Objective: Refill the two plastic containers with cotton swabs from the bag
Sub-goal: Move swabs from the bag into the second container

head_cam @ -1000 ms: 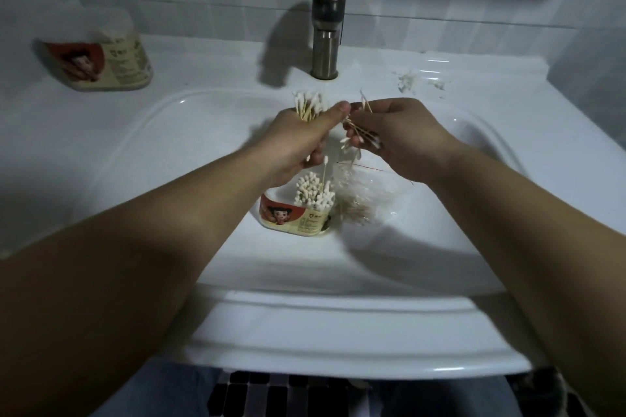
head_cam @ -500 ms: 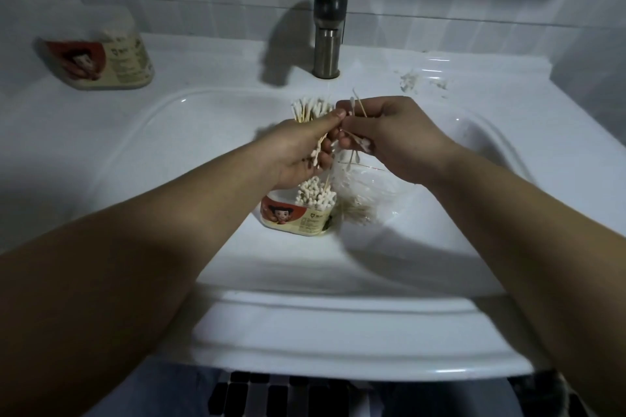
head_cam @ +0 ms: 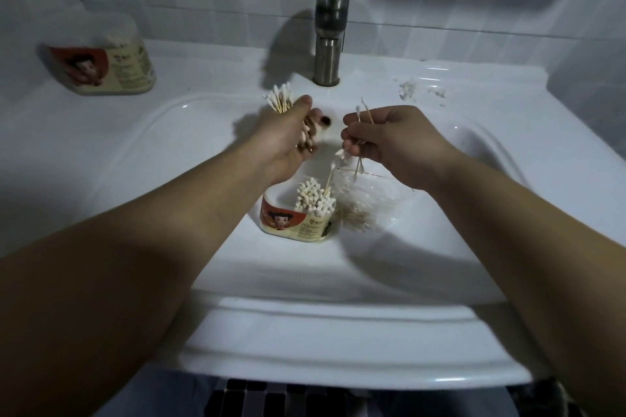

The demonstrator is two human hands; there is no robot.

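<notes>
My left hand (head_cam: 288, 139) grips a bundle of cotton swabs (head_cam: 279, 100), white tips pointing up and away, above the sink basin. My right hand (head_cam: 396, 142) pinches a few loose swabs (head_cam: 359, 132) that stick out at odd angles. Below both hands an open plastic container (head_cam: 294, 223) with a red cartoon label stands in the basin, with upright swabs (head_cam: 313, 196) filling its right side. One swab leans out of it. The clear plastic bag (head_cam: 366, 206) of swabs lies against the container's right side. A second, lidded container (head_cam: 101, 61) stands on the counter at the back left.
A metal faucet (head_cam: 328, 34) rises at the back centre, with the overflow hole (head_cam: 326, 120) just below it between my hands. White scraps (head_cam: 411, 90) lie on the counter at the back right. The white sink rim (head_cam: 338, 349) runs across the front. Tiled wall behind.
My hands have drawn apart: the left bundle moved left, the right hand moved right with its few loose swabs. Before, the fingers of both hands met over the container.
</notes>
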